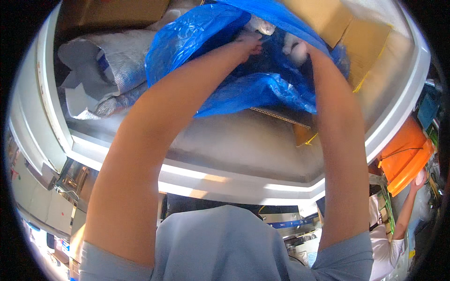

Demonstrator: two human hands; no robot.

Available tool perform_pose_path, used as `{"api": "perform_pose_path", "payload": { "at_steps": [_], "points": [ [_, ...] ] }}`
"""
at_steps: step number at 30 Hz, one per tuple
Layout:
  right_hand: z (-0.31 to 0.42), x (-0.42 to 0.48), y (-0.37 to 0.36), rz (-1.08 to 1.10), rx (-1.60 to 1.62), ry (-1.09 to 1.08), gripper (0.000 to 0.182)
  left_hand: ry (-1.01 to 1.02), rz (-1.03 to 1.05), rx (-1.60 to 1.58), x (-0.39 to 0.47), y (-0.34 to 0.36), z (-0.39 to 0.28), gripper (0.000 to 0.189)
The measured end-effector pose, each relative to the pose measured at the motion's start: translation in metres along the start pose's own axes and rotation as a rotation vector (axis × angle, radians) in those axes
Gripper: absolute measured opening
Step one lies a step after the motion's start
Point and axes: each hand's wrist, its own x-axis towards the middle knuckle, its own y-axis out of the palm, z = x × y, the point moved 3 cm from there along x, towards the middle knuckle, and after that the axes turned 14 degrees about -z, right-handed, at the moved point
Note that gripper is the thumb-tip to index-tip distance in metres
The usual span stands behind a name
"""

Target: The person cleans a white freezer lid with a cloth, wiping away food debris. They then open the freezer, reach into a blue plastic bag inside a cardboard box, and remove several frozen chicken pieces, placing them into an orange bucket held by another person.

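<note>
A blue plastic bag (182, 38) lies wide-mouthed in a cardboard box inside a chest freezer. Both of my arms reach down into it. My left hand (251, 44) is inside the bag with its fingers curled, just below a whitish lump (262, 26); whether it grips anything is unclear. At the bag's right side is my right hand (303, 49), partly covered by the blue film. Pale, rounded matter (290, 43) shows at its fingers, too blurred to name or to tell if it is held.
Silvery insulated packaging (123, 56) lies at the left in the freezer. Cardboard flaps (365, 45) stand on the right. The white freezer rim (225, 188) runs in front of me. Outside, at right, another person's hand (419, 180) is at an orange container (404, 158).
</note>
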Motion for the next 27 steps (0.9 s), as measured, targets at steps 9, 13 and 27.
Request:
{"api": "perform_pose_path", "payload": {
  "at_steps": [9,13,27],
  "points": [
    [-0.082,-0.022,0.002,-0.07,0.327,0.165,0.012,-0.346,0.5,-0.473,-0.022,0.008,-0.002,0.042],
    [-0.053,-0.046,0.024,-0.086,0.743,0.299,0.011,-0.133,0.477,-0.382,-0.012,0.014,-0.007,0.029],
    [0.126,-0.144,-0.018,-0.528,-0.328,-0.431,0.022,-0.078,0.104,0.329,-0.125,-0.108,-0.077,0.025]
  ]
}}
